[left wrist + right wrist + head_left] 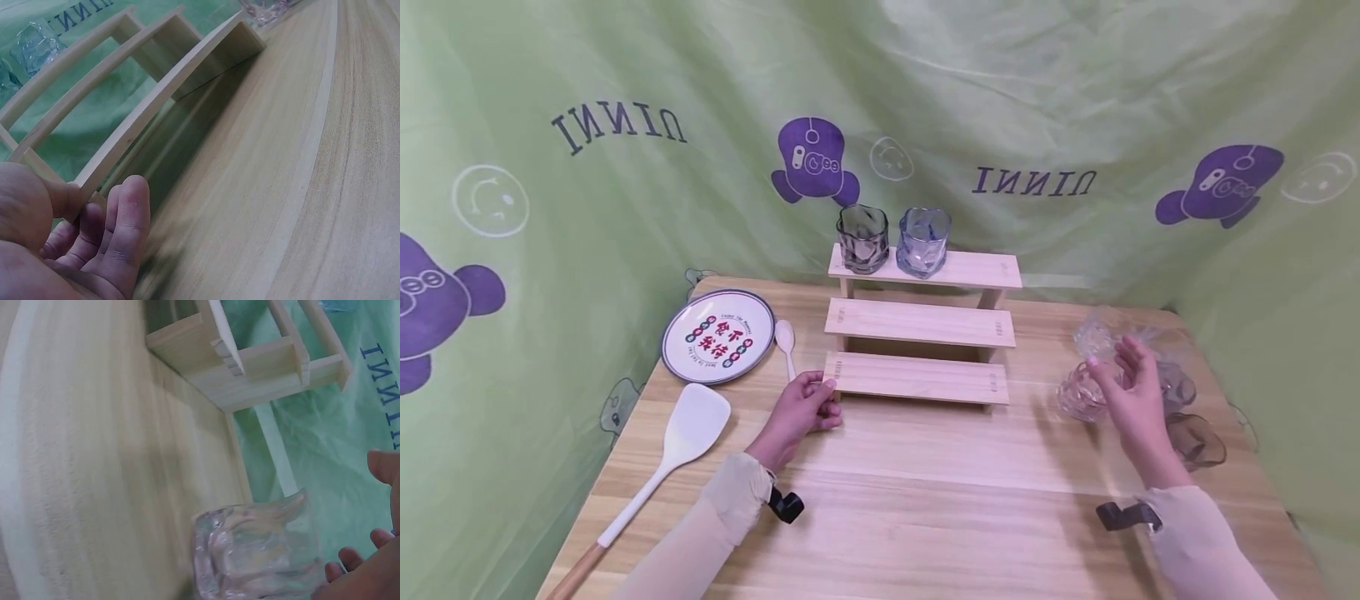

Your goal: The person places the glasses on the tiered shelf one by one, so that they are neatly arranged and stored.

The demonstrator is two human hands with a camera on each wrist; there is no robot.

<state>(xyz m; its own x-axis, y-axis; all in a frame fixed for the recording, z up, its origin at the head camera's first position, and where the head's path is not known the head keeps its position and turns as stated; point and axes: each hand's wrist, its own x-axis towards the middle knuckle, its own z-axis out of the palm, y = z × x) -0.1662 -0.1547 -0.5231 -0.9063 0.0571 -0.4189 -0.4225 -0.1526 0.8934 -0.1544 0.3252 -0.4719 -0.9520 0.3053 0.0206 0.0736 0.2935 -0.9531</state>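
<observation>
Pinkish glass (1078,395) stands near the right hand (1138,408), far from the left hand (799,417).

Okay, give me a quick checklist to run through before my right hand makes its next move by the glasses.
1. Rack steadied: ok, the left hand pinches the left end of its bottom tier.
2. Glasses on the top tier upright: ok, the grey glass and blue glass both stand.
3. Space beside them: ok, bare wood shows right of the blue glass.
4. Right hand gripping the pink-tinted glass: not ok, its fingers aren't closed round it.
5. Fingertips touching that glass's rim: cannot tell.
6. Spatula out of the way: ok, it lies across the table, left of the rack.
</observation>
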